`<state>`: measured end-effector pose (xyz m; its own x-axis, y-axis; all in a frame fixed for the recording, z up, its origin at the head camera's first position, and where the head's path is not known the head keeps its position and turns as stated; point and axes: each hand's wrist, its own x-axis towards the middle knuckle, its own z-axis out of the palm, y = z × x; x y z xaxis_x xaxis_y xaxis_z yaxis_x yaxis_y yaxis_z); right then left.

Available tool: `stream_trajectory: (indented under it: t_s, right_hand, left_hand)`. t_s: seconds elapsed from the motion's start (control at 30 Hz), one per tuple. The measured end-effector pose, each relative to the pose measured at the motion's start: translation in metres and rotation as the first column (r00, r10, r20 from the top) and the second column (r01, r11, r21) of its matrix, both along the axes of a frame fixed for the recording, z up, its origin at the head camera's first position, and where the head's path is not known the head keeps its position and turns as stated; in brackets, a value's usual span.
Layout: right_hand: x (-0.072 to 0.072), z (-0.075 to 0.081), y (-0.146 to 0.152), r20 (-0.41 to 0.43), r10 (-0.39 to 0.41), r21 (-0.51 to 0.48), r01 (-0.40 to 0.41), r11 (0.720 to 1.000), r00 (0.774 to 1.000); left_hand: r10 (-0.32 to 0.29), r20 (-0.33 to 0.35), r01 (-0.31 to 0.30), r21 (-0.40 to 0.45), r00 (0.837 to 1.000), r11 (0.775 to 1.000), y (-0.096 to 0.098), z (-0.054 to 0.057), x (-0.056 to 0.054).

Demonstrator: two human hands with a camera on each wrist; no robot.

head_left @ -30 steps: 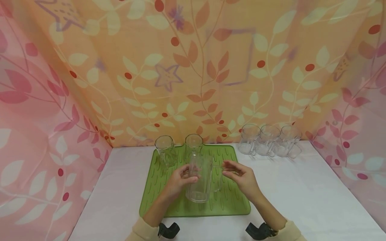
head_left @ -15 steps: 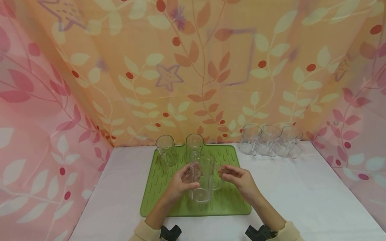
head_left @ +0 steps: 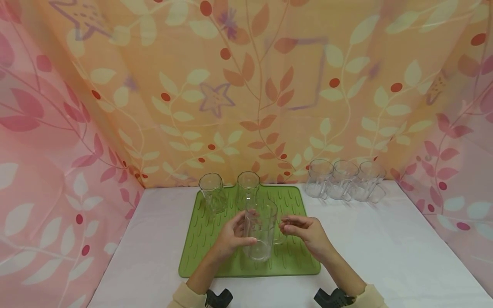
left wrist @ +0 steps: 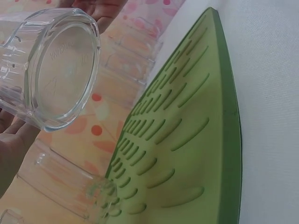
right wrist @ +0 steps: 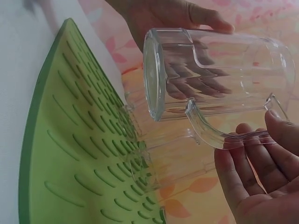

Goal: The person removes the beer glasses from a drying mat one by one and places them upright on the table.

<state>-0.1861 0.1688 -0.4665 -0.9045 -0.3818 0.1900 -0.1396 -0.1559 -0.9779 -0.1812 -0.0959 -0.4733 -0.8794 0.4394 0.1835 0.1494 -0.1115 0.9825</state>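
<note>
A clear glass mug [head_left: 260,233] is held in the air above the green drying mat [head_left: 227,265]. My left hand [head_left: 233,235] grips its body from the left, thumb in front and fingers behind, as seen through the glass in the right wrist view. On the other side, my right hand [head_left: 306,233] holds the mug's handle [right wrist: 205,133], with the thumb on one side and the fingertips against the other. The mug's round base [left wrist: 65,70] faces the left wrist camera. Part of the left hand's fingers is blurred by the glass.
Two more glass mugs, a left one [head_left: 212,194] and a right one [head_left: 247,188], stand at the mat's back edge. Three mugs stand in a row at the table's back right, one being the nearest to the mat [head_left: 319,177]. Patterned cloth [head_left: 169,128] hangs behind.
The mug has shifted slightly to the right, along with my left hand. My right hand has moved a little left and down, its fingers drawing closer together at the handle.
</note>
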Motion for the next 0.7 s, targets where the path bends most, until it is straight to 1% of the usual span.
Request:
stream_trajectory:
  t_s: [0.3, 0.43, 0.6, 0.7]
  right_hand:
    - [0.0, 0.001, 0.001, -0.024, -0.003, 0.017, 0.003, 1.0, 1.0]
    - [0.001, 0.003, 0.001, -0.022, -0.004, 0.029, 0.005, 1.0, 1.0]
    - [0.001, 0.009, 0.003, -0.041, -0.031, 0.068, 0.034, 0.997, 0.999]
    - [0.002, 0.011, 0.004, -0.05, -0.038, 0.072, 0.042, 0.997, 0.998]
  left_hand:
    - [-0.023, -0.013, 0.023, 0.022, 1.0, 0.999, 0.0, 0.001, 0.0]
    - [-0.018, -0.04, 0.019, 0.015, 0.999, 1.0, 0.001, 0.001, 0.001]
    - [-0.017, -0.083, 0.018, 0.012, 0.996, 1.0, 0.002, 0.001, 0.001]
    - [-0.022, -0.091, 0.024, 0.012, 0.996, 1.0, 0.003, 0.001, 0.0]
